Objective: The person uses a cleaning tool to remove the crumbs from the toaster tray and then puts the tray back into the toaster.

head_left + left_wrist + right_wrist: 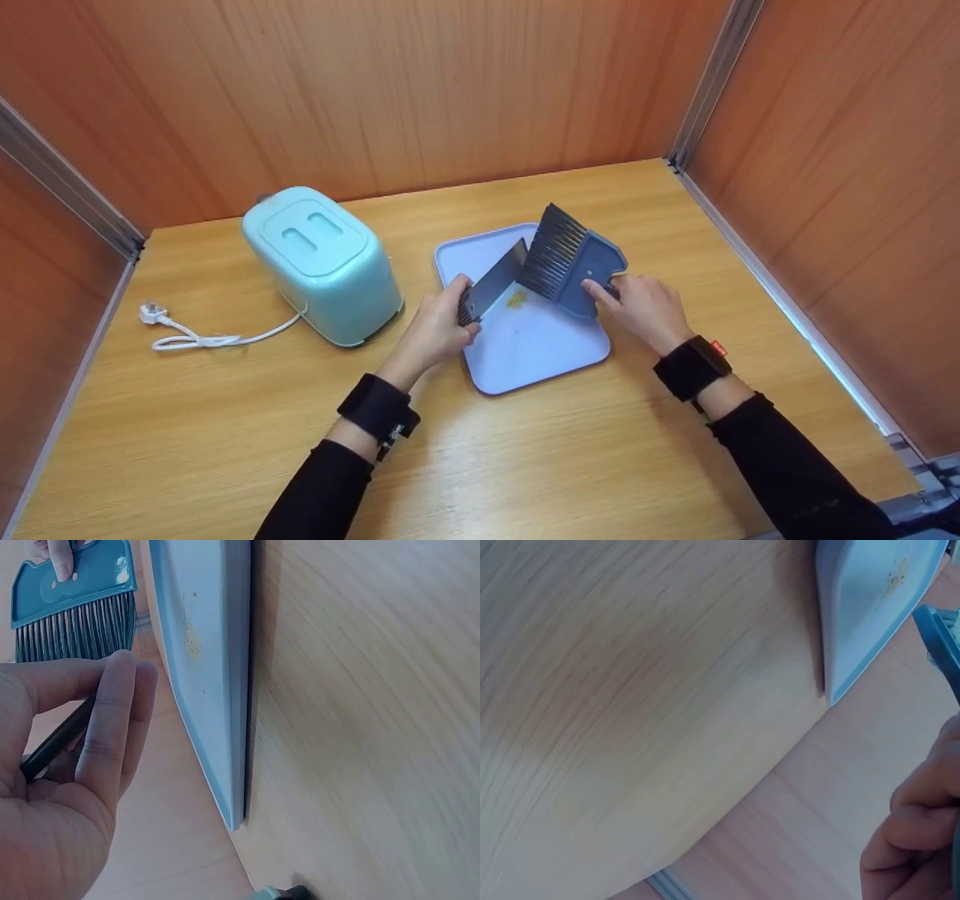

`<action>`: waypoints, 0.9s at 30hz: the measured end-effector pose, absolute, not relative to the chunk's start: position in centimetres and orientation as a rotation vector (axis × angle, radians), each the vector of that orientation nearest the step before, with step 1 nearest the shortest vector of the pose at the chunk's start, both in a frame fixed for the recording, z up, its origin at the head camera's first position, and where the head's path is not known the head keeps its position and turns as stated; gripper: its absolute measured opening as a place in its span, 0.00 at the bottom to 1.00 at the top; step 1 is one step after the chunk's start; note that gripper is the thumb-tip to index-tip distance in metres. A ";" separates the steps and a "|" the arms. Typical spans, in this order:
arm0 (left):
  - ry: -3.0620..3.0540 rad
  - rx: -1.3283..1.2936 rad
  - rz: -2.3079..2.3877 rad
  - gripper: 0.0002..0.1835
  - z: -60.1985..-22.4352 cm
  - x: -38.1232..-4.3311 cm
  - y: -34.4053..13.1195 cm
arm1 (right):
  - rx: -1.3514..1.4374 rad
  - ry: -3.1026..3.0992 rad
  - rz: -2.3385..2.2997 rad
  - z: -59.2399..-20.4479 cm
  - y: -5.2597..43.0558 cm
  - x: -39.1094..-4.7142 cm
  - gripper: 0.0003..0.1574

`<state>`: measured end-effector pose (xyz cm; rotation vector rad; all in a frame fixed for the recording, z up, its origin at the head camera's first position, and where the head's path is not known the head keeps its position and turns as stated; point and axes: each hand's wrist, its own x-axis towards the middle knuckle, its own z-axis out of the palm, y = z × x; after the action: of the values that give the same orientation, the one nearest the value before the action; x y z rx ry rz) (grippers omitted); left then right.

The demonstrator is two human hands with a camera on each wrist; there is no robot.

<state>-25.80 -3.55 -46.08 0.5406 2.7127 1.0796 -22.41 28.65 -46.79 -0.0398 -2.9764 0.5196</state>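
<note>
"Where does the brush lie from your right hand?"

"It reaches away from you and to the left of that hand, which grips its handle, your thumb along the blue back. Its dark bristles are over the far right part of the tray."

"And your left hand?"

"You have its fingers curled round the ribbed handle of a flat grey tool. The blade slants up and to the right of your hand, over the tray, its far end near the bristles; whether they touch, you cannot tell from here."

"The yellowish crumbs?"

"On the tray between your two hands, just beside the blade and near the bristles' lower corner. The tray rests on the tabletop, and the pale turquoise toaster stands well to the left of your left hand."
</note>
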 end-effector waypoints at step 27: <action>2.754 0.559 1.056 0.24 -46.2 -25.5 -4.2 | -0.027 -2.830 0.437 -46.5 28.5 -22.6 0.40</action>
<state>-25.46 -4.22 -46.15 0.5585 2.7541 1.0559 -22.60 28.46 -46.55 -0.0274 -2.8302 0.4370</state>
